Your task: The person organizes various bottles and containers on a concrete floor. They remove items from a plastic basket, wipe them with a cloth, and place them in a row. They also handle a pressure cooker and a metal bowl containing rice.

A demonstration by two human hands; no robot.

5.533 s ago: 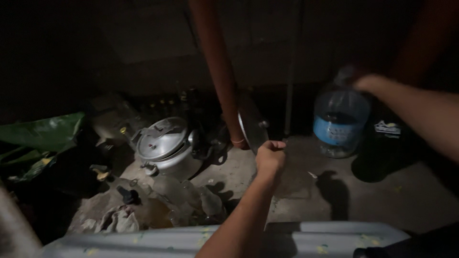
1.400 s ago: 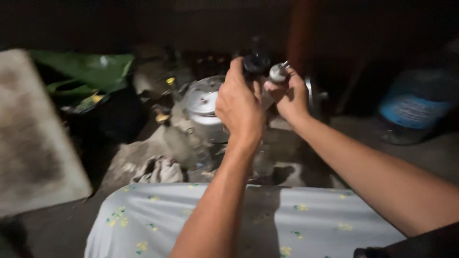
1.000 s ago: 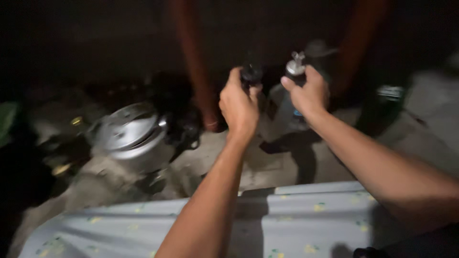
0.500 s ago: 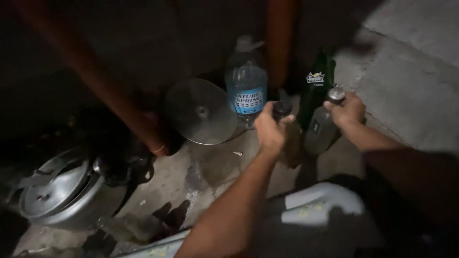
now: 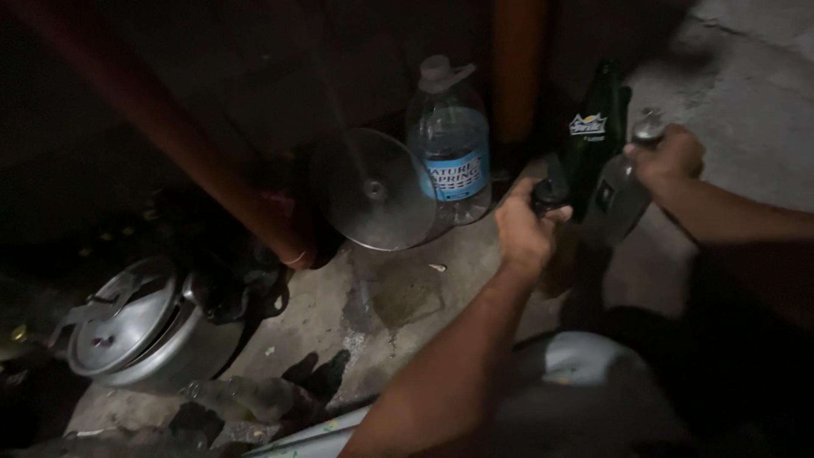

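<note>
My left hand (image 5: 523, 232) grips the dark cap and neck of a brown bottle (image 5: 560, 265) held low over the concrete floor. My right hand (image 5: 670, 156) is closed around the neck of a clear glass bottle (image 5: 614, 202) with a silvery cap. Both bottles hang just in front of a dark green glass bottle (image 5: 593, 140) standing by the wall. A large clear water jug (image 5: 449, 144) with a blue label stands to the left of it.
A round metal lid (image 5: 371, 191) leans against the jug. Orange pipes (image 5: 174, 136) run up the dark wall. An aluminium pressure cooker (image 5: 127, 326) sits at lower left, with a clear bottle (image 5: 242, 397) lying near it. Pale cloth (image 5: 577, 382) covers my lap.
Both hands, each holding a bottle, have moved from in front of the cooker to the right and down, close to the green bottle and water jug. The view swung right.
</note>
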